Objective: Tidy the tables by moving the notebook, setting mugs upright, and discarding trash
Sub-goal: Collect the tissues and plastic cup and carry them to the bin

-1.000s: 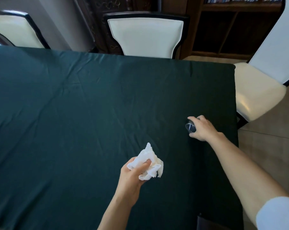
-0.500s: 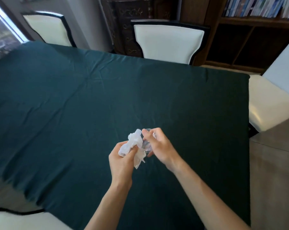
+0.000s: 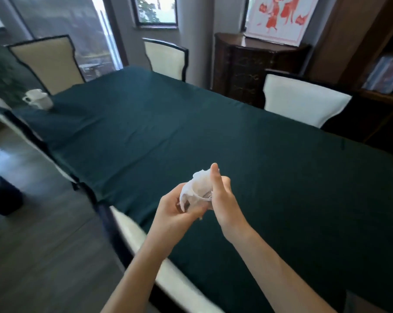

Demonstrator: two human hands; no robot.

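Note:
Both hands are together above the near part of the green-clothed table (image 3: 191, 132). My left hand (image 3: 173, 211) grips a crumpled white tissue (image 3: 196, 185) from below. My right hand (image 3: 225, 199) closes on a small clear plastic piece (image 3: 202, 197) pressed against the tissue, with the thumb pointing up. Only a curved rim of the clear piece shows, and most of it is hidden by the tissue and fingers. A white mug (image 3: 38, 100) stands far off at the table's left end, too blurred to tell which way up it is.
A dark waste bin (image 3: 1, 193) stands on the wooden floor at the left. Cream chairs (image 3: 301, 105) ring the table, and one seat (image 3: 146, 251) sits just below my arms. A dark wooden cabinet (image 3: 247, 66) and bookshelves (image 3: 385, 75) line the far right wall.
My right hand carried the small clear piece from the table's right side to the tissue in my left hand. My view has swung left and up, showing the mug and the bin.

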